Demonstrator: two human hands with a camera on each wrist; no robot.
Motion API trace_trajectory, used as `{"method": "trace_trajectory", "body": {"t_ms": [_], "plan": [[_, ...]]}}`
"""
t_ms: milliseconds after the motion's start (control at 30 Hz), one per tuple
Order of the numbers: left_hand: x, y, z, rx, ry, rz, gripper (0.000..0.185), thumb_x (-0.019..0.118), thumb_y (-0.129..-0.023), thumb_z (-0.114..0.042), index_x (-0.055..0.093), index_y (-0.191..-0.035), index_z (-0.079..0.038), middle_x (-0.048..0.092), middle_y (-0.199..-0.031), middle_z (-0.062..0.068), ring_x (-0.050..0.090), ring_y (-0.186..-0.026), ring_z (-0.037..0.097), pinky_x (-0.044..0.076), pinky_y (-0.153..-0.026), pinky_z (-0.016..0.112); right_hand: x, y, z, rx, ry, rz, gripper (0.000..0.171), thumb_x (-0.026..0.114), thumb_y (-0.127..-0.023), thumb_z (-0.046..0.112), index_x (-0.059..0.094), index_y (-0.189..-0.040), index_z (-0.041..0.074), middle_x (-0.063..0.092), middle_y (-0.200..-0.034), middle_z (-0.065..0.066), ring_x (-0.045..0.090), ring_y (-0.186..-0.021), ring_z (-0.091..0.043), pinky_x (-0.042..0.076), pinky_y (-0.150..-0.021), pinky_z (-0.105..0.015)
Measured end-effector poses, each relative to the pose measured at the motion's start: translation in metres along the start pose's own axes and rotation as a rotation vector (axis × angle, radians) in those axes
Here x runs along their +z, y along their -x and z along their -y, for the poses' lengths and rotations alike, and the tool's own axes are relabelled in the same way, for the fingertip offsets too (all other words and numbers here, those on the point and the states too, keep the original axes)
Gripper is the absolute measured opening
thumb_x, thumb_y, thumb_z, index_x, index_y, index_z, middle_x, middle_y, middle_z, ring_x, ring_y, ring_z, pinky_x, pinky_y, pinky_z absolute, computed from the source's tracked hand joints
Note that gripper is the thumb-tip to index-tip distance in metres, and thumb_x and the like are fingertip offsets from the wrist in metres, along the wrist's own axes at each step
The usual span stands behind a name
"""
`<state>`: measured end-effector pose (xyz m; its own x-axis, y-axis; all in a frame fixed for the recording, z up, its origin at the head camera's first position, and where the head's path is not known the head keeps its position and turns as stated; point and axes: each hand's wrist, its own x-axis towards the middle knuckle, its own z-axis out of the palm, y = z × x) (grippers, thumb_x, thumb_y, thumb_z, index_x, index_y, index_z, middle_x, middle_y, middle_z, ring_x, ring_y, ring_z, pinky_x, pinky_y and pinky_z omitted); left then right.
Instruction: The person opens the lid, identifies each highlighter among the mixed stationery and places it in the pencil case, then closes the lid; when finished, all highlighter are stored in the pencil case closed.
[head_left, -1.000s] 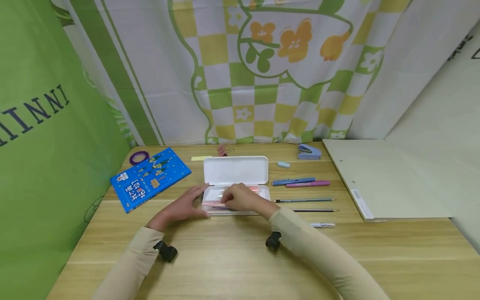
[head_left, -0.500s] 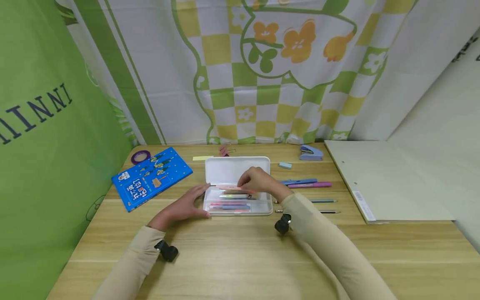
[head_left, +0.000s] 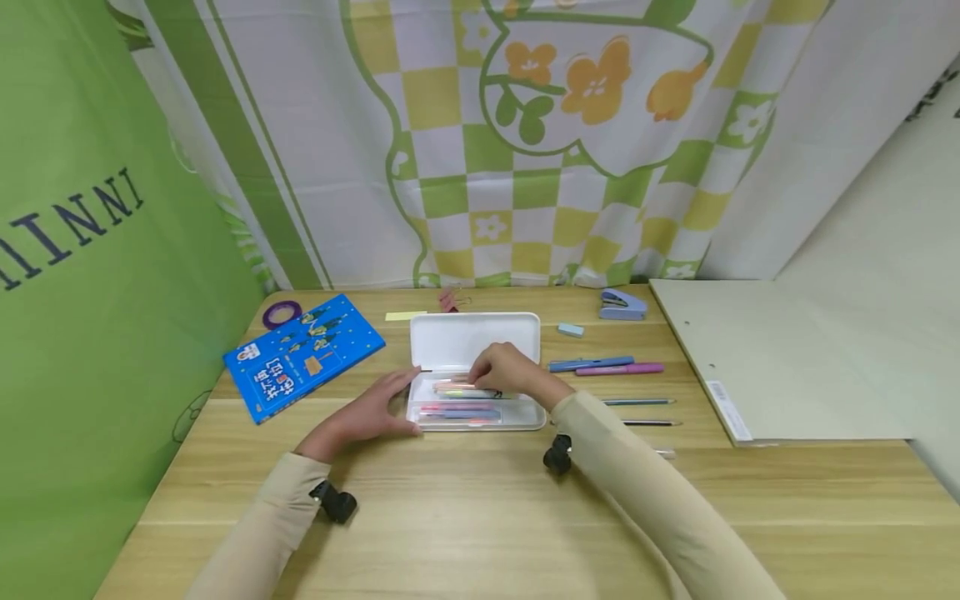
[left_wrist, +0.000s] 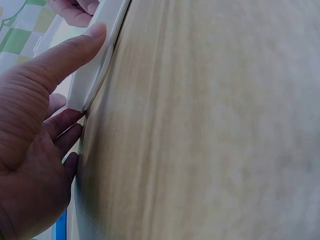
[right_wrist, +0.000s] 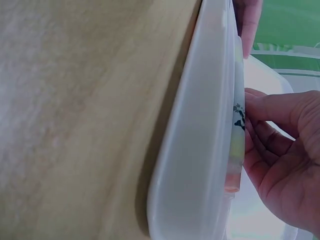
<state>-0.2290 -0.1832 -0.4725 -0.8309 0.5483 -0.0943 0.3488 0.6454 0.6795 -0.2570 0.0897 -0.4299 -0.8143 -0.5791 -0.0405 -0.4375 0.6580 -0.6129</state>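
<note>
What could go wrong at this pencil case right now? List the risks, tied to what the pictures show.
1. The right hand holds a pen over the open pencil case; pens already lie inside, so it may settle crooked across them.
2. The left hand only rests straight fingers against the case's left end, so a push from the right could slide it on the table.
3. The right sleeve crosses pencils lying beside the case and might roll them.
</note>
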Motion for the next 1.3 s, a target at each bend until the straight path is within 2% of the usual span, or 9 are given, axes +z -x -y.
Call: {"method": "trace_trajectory", "body": {"t_ms": [133, 300, 467, 667, 800, 867, 1000, 1200, 1300], "plan": [[-0.001, 0.0, -0.001, 0.006, 0.005, 0.006, 0.1, 0.079, -0.074, -0.04, 0.023, -0.151, -0.01, 0.027, -0.151, 0.017, 0.022, -0.138, 0.038, 0.022, -0.11, 0.056, -0.004, 0.005, -0.001, -0.005, -0.004, -0.043, 0.008, 0.069, -0.084, 0.006, 0.076, -0.088, 0.006, 0.072, -0.086, -0.002, 0.063, -0.081, -0.014, 0.051, -0.075, -0.027], [0.0, 0.001, -0.001, 0.002, 0.01, 0.0, 0.099, 0.08, -0.075, -0.039, 0.023, -0.151, -0.01, 0.027, -0.151, 0.017, 0.022, -0.138, 0.038, 0.021, -0.11, 0.056, -0.026, 0.024, -0.01, -0.032, -0.102, -0.085, 0.012, 0.065, -0.088, 0.004, 0.073, -0.095, -0.001, 0.07, -0.095, -0.01, 0.064, -0.089, -0.023, 0.053, -0.077, -0.033], [0.0, 0.001, -0.002, 0.0, 0.012, 0.006, 0.099, 0.079, -0.075, -0.04, 0.023, -0.151, -0.011, 0.026, -0.152, 0.016, 0.021, -0.138, 0.038, 0.021, -0.11, 0.057, -0.05, 0.056, -0.027, -0.039, -0.21, -0.093, 0.015, 0.063, -0.089, 0.003, 0.07, -0.099, -0.005, 0.069, -0.098, -0.015, 0.064, -0.089, -0.025, 0.053, -0.076, -0.034], [-0.001, 0.001, -0.002, -0.001, 0.009, 0.003, 0.099, 0.079, -0.075, -0.04, 0.023, -0.151, -0.01, 0.027, -0.151, 0.017, 0.022, -0.138, 0.038, 0.021, -0.11, 0.056, -0.065, 0.104, -0.047, 0.059, -0.315, -0.094, 0.019, 0.065, -0.089, 0.008, 0.068, -0.101, -0.006, 0.068, -0.101, -0.017, 0.062, -0.087, -0.018, 0.052, -0.074, -0.026], [-0.001, 0.002, -0.003, 0.001, 0.005, 0.003, 0.099, 0.079, -0.075, -0.04, 0.023, -0.151, -0.009, 0.027, -0.151, 0.017, 0.023, -0.138, 0.038, 0.021, -0.11, 0.056, -0.065, 0.137, -0.058, 0.1, -0.368, -0.064, 0.025, 0.066, -0.089, 0.011, 0.066, -0.105, -0.008, 0.066, -0.105, -0.021, 0.062, -0.089, -0.011, 0.052, -0.074, -0.022], [-0.001, 0.002, -0.003, -0.001, 0.005, 0.004, 0.099, 0.079, -0.075, -0.04, 0.023, -0.151, -0.009, 0.027, -0.151, 0.017, 0.023, -0.138, 0.038, 0.021, -0.11, 0.056, -0.062, 0.153, -0.063, 0.087, -0.385, -0.043, 0.026, 0.066, -0.089, 0.01, 0.064, -0.106, -0.009, 0.066, -0.105, -0.023, 0.063, -0.09, -0.01, 0.053, -0.075, -0.023], [-0.002, 0.002, -0.005, -0.01, 0.01, 0.006, 0.099, 0.079, -0.075, -0.04, 0.023, -0.151, -0.01, 0.026, -0.151, 0.017, 0.022, -0.138, 0.038, 0.021, -0.11, 0.057, -0.053, 0.178, -0.074, 0.078, -0.366, -0.019, 0.026, 0.067, -0.088, 0.012, 0.065, -0.106, -0.007, 0.067, -0.102, -0.019, 0.062, -0.09, -0.008, 0.053, -0.074, -0.023], [-0.002, 0.003, -0.006, -0.017, 0.012, 0.004, 0.099, 0.079, -0.075, -0.04, 0.023, -0.151, -0.011, 0.026, -0.151, 0.016, 0.022, -0.138, 0.038, 0.022, -0.109, 0.058, -0.037, 0.195, -0.086, 0.115, -0.439, 0.053, 0.025, 0.068, -0.086, 0.007, 0.064, -0.107, -0.006, 0.065, -0.101, -0.014, 0.061, -0.087, -0.01, 0.053, -0.075, -0.024], [-0.001, 0.003, -0.004, -0.004, 0.013, 0.003, 0.099, 0.079, -0.075, -0.04, 0.023, -0.151, -0.01, 0.026, -0.151, 0.017, 0.022, -0.138, 0.038, 0.022, -0.109, 0.057, -0.031, 0.196, -0.089, 0.097, -0.433, 0.063, 0.024, 0.069, -0.084, 0.004, 0.065, -0.106, -0.005, 0.065, -0.098, -0.012, 0.06, -0.086, -0.012, 0.053, -0.075, -0.024]]}}
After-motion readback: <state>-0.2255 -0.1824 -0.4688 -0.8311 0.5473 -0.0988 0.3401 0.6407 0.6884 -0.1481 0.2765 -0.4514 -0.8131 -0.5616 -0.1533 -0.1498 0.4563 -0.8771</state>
